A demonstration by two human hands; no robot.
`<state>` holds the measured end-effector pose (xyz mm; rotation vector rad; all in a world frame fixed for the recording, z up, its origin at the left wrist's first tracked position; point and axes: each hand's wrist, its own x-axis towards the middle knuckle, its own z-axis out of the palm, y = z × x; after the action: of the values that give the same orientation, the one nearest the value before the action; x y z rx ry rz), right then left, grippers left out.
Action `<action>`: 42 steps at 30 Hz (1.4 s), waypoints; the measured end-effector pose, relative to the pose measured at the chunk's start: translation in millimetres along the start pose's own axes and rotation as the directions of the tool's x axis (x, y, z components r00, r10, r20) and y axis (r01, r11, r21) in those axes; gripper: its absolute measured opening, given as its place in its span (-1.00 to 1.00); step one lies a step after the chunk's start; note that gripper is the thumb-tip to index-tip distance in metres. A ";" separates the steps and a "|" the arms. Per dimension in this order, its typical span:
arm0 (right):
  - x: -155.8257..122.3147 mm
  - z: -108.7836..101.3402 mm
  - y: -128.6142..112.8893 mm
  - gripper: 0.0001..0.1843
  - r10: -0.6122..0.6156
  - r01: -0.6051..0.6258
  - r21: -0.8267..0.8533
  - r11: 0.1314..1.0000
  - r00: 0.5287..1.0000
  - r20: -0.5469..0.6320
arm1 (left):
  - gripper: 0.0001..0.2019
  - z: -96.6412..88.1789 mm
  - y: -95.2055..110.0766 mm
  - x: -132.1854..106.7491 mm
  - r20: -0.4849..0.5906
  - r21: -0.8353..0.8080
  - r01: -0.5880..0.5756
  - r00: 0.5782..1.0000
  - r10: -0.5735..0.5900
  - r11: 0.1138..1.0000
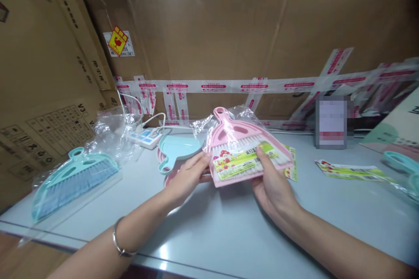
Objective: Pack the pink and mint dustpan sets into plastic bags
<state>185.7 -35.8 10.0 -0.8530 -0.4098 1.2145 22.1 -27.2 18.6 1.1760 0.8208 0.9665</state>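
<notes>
A pink dustpan and brush set (229, 139), in clear plastic with a green and yellow label card (242, 160), is raised above the table between my hands. My left hand (191, 172) is closed on its left edge. My right hand (273, 183) grips the lower right side, its thumb lying over the card. Behind my left hand a loose teal dustpan (178, 150) rests on pink pieces that are partly hidden. Over at the left lies a teal dustpan and brush set (77, 178) in a clear bag.
Crumpled clear plastic (111, 135) lies beside a white power strip (147, 137). Another label card (352, 171) sits at the right, near a teal piece (401, 161) at the edge. A blurred-out upright device (331, 122) stands before a large cardboard box (209, 30).
</notes>
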 end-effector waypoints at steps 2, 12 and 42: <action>0.1 0.1 0.4 -0.45 -0.008 0.008 0.005 1.000 1.000 0.006 | -0.57 5.0 -1.9 -2.1 0.027 0.023 -0.029 0.999 0.028 0.999; 10.7 1.5 -11.4 -0.79 0.313 -0.305 -0.102 0.947 0.947 0.076 | -0.55 5.0 -5.8 4.8 -0.145 -0.032 -0.104 0.984 0.098 0.994; 45.6 -15.7 -28.4 -0.68 0.165 -0.021 -0.528 0.849 0.960 0.227 | -0.58 3.1 -0.8 0.9 -0.188 -0.005 -0.167 0.968 0.163 0.986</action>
<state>229.8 -1.6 14.4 -1.1887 -0.9594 1.3353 25.5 -27.5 18.4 1.1603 0.8692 1.2349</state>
